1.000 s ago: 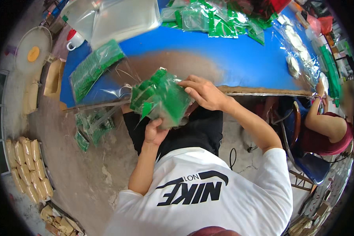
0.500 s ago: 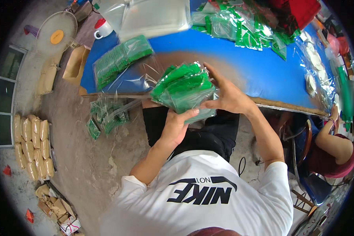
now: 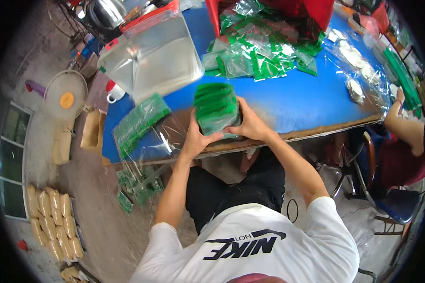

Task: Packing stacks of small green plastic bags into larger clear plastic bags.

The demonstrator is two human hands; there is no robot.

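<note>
You've got the stack of green packets (image 3: 216, 109) standing on the blue table (image 3: 297, 101) near its front edge, squeezed from both sides; left hand (image 3: 196, 139) presses the near-left side, fingers together and curled onto the stack's lower corner; right hand (image 3: 250, 126) cups the right side, fingers wrapped round its edge, thumb toward you; both hands clamped on the same stack, no gap showing between palm and packets.

To do this well, I'd say: keep pressure even from both sides so the slippery film doesn't fan out; tap the bottom edges flat on the table to square them; keep thumbs low, the top packets look loosest.

Around you: bagged row of green packets (image 3: 139, 123) lying to the left, partly over the table edge, loose clear film beside it; a heap of loose packets (image 3: 259, 56) well behind the stack; a big clear plastic bag (image 3: 151, 59) at far left; more green packets on the floor (image 3: 139, 186) below the edge; another person's arm (image 3: 403, 125) at the right end, apart from your hands.
</note>
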